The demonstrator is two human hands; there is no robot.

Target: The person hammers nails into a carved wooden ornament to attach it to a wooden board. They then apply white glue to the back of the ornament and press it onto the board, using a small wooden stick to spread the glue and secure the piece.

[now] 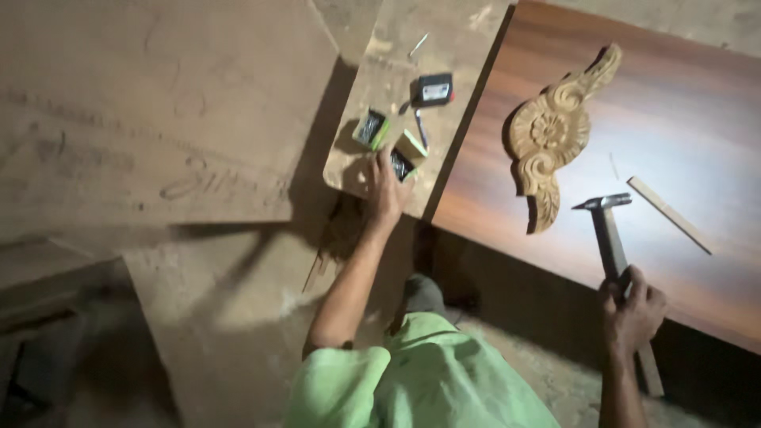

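Right of the raw plywood board [400, 47], a large glossy panel [674, 143] of reddish-brown wood-grain laminate is laid, smooth and reflective, its long edge running diagonally from upper left to lower right. Left of the plywood board, a big dull sheet [151, 111] of rough brown board is seen, dusty and scribbled on. The plywood board itself is pale, matte and scuffed, with a rounded near corner.

On the laminate panel, near its edge beside the plywood board, a carved wooden ornament [552, 135] is placed: light unfinished wood, scrolls around a round flower, long axis tilted from upper right to lower left. Further right of it a thin flat wooden strip [670, 215] is laid diagonally.

The hammer [612, 238] is held over the panel's near edge, right of the ornament; steel head up and away from the person, its face turned right and its narrow end left, long wooden handle running down toward the body. The right hand [632, 311] is wrapped closed around the handle midway, forearm reaching up from below.

The left hand [385, 190] is stretched forward on a straight arm to the plywood board's near edge, fingers resting on a small green-edged box [406, 154]; whether it is gripped cannot be told. Another small box [370, 128] and a black tape measure [434, 89] sit just beyond.
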